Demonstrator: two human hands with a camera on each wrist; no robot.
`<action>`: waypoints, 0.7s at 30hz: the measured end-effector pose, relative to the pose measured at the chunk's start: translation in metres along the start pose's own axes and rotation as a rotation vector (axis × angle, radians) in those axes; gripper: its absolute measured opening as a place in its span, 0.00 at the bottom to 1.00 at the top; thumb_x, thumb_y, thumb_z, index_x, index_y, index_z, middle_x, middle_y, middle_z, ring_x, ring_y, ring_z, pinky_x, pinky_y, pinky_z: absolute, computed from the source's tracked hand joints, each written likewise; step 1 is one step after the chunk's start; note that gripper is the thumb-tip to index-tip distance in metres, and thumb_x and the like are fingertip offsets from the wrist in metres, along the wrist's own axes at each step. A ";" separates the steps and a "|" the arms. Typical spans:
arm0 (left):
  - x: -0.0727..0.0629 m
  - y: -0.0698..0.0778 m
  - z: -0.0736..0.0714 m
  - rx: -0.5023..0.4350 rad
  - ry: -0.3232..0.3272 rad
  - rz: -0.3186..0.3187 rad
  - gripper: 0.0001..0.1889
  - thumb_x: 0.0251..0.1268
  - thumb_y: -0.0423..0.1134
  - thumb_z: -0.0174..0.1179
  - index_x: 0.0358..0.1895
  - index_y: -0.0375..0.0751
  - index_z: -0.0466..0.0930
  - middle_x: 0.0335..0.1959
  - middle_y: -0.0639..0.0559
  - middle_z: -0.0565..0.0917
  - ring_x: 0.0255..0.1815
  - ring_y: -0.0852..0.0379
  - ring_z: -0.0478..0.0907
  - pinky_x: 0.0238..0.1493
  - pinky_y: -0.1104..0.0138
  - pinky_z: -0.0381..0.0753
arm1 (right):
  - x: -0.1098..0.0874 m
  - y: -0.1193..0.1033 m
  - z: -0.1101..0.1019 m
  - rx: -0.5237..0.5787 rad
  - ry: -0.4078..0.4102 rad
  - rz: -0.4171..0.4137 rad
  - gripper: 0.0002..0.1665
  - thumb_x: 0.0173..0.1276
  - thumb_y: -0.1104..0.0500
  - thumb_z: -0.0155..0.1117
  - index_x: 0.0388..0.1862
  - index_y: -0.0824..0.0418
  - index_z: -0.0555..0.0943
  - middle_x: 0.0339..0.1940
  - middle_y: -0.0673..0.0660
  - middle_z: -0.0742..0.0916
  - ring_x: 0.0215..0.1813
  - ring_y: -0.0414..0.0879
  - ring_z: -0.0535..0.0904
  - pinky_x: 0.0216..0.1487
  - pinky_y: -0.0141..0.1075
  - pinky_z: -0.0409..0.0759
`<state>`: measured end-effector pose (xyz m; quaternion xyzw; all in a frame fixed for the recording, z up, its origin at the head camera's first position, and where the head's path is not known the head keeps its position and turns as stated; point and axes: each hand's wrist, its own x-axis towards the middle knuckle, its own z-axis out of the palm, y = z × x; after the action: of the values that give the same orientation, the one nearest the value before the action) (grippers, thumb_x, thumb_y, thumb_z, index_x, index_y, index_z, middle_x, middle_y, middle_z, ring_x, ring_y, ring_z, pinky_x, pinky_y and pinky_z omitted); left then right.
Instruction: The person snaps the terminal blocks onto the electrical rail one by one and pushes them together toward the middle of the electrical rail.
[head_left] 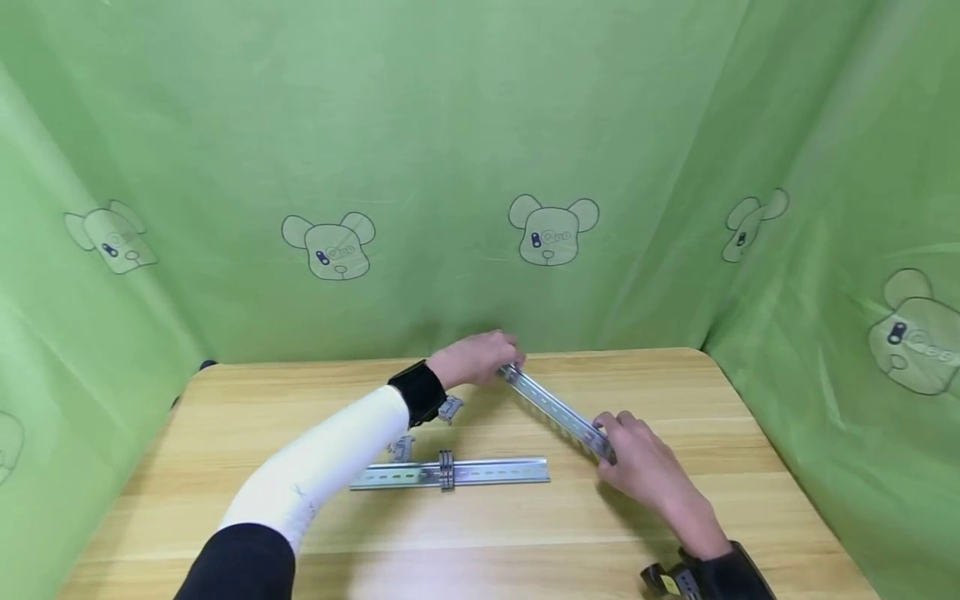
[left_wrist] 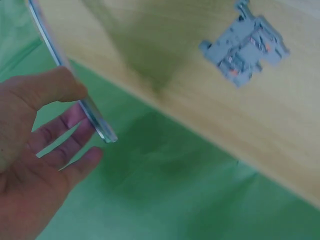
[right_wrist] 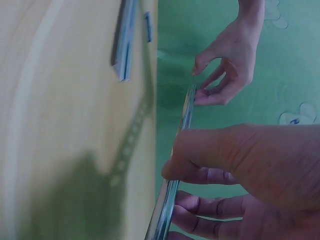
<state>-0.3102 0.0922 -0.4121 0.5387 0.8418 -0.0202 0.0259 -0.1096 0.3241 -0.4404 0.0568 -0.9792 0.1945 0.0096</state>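
Observation:
A slotted metal DIN rail (head_left: 557,411) slants above the table, held at both ends. My left hand (head_left: 474,358) pinches its far end, thumb on one side and fingers on the other in the left wrist view. Near the other end, my right hand (head_left: 647,462) grips the rail between thumb and fingers. A second DIN rail (head_left: 495,471) lies on the table, with small grey clip-on pieces (head_left: 447,470) across its middle. Two loose grey terminal-block-like parts, one by the left wrist (head_left: 450,408) and one behind the lying rail (head_left: 402,449), rest on the wood.
The wooden table (head_left: 600,533) ends at a green curtain (head_left: 450,167) printed with bear heads, which also hangs along both sides. A shadow of the held rail falls on the tabletop. Black bands with devices sit on both wrists.

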 end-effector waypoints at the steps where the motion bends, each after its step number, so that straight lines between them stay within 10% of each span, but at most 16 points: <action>1: -0.006 0.000 -0.005 -0.003 0.001 -0.006 0.18 0.59 0.28 0.71 0.51 0.48 0.86 0.51 0.50 0.83 0.52 0.53 0.78 0.59 0.66 0.79 | 0.000 -0.002 -0.002 -0.002 0.008 -0.019 0.35 0.48 0.71 0.76 0.59 0.70 0.77 0.37 0.58 0.80 0.33 0.47 0.74 0.28 0.35 0.79; 21: -0.143 0.033 -0.026 0.054 0.112 -0.063 0.16 0.57 0.30 0.71 0.49 0.45 0.86 0.39 0.53 0.80 0.39 0.56 0.77 0.40 0.71 0.81 | -0.013 -0.048 -0.008 -0.127 0.163 -0.359 0.32 0.43 0.69 0.79 0.52 0.57 0.84 0.39 0.51 0.82 0.35 0.39 0.74 0.27 0.30 0.77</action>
<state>-0.2213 -0.0216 -0.3769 0.5129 0.8576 -0.0136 -0.0365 -0.0917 0.2844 -0.4157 0.2137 -0.9596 0.1315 0.1271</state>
